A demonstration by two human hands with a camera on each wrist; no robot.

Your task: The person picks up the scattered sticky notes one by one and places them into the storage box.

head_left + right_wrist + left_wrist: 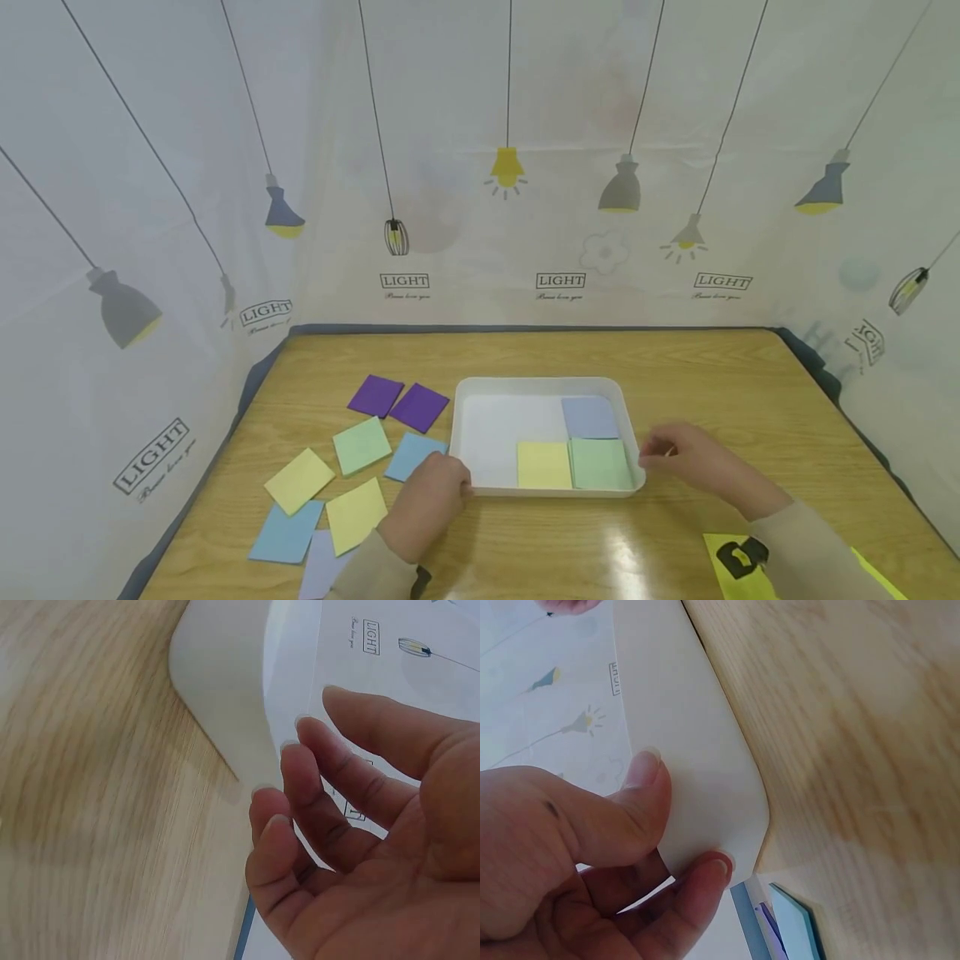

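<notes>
The white, shallow rectangular tray (pixel 487 429) sits in front of you on the wooden desk (pixel 540 542). Inside it, a pale lavender paper square (pixel 590 417) lies at the far right, a light green paper square (pixel 600 464) at the near right, and a pale yellow paper square (pixel 543 465) just left of the green. Your left hand (pixel 429 504) has its thumb and fingers clamped on the tray's near left corner. Your right hand (pixel 701 462) is just beside the near right corner, fingers loosely bent, thumb apart from them, holding nothing. To the left lie two dark purple paper squares (pixel 420 407), with other coloured paper squares (pixel 362 445) nearer you.
</notes>
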